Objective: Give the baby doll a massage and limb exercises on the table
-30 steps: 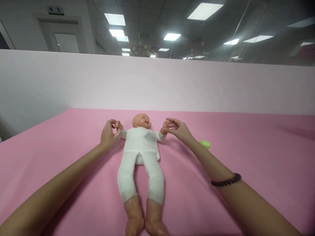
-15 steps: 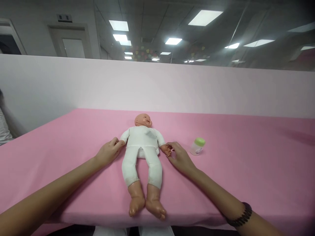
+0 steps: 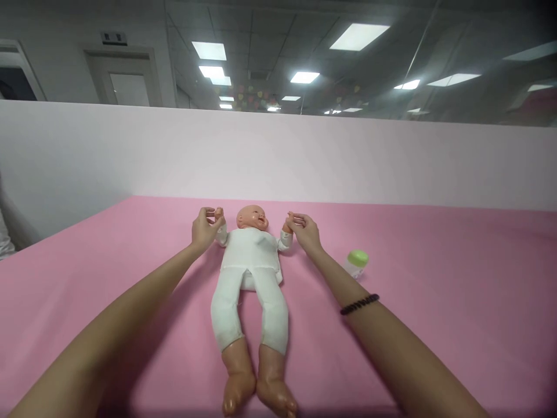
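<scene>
A baby doll (image 3: 250, 252) with a white cloth body lies on its back, its feet toward me and its head at the far end. My left hand (image 3: 205, 229) is closed around the doll's hand on the left side. On the right side, my right hand (image 3: 306, 232) pinches the doll's other hand between thumb and fingers. Both doll arms are bent upward, with their hands raised beside the head. The doll's legs lie straight and slightly apart.
A small clear bottle with a green cap (image 3: 357, 258) stands right of the doll, partly hidden behind my right forearm. Pink cloth (image 3: 435, 278) covers the table. A white partition (image 3: 331, 159) rises along its far edge.
Both my hands have moved up and away from me, lifting the doll's hands from beside its hips to beside its head. The doll's arms have gone from lowered to bent upward.
</scene>
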